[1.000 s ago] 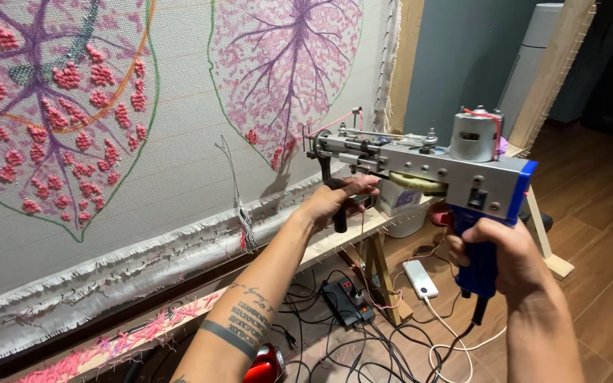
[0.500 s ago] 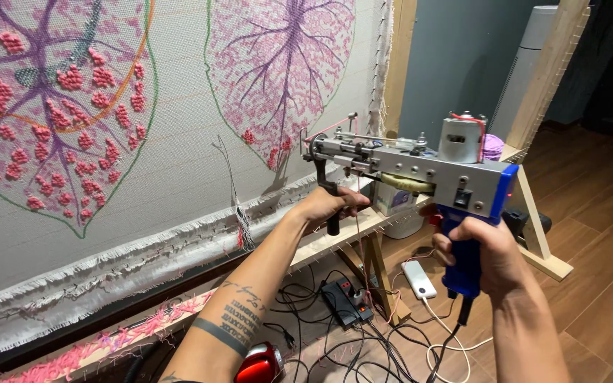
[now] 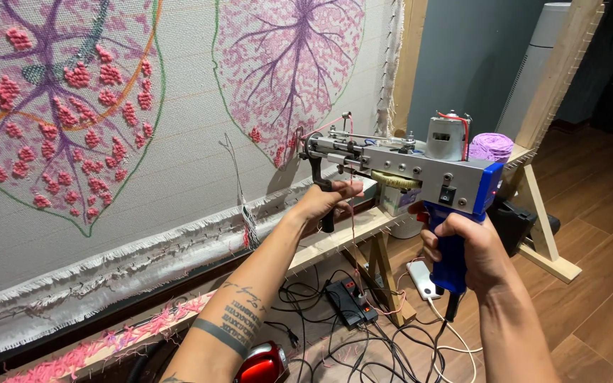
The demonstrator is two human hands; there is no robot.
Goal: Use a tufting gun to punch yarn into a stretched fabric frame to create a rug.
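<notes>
I hold a tufting gun [image 3: 420, 167] with a grey metal body and blue rear grip in front of a stretched white cloth [image 3: 179, 149]. My right hand [image 3: 466, 245] is wrapped around the blue grip. My left hand [image 3: 324, 201] grips the black front handle under the gun's nose. The needle end sits near the lower edge of a pink and purple tufted leaf [image 3: 289, 64]. A larger leaf with pink tufts [image 3: 51, 106] fills the cloth's left side. Pink yarn runs along the top of the gun.
The cloth hangs on a wooden frame [image 3: 555, 85] with a slanted brace. A purple yarn ball [image 3: 489, 147] rests on the frame behind the gun. Tangled cables, a black power strip [image 3: 349, 301] and a phone [image 3: 423, 279] lie on the wooden floor. A red object [image 3: 260, 363] sits below.
The gun and both hands have shifted a little left and closer to the cloth, with the needle end now near the smaller leaf's lower edge.
</notes>
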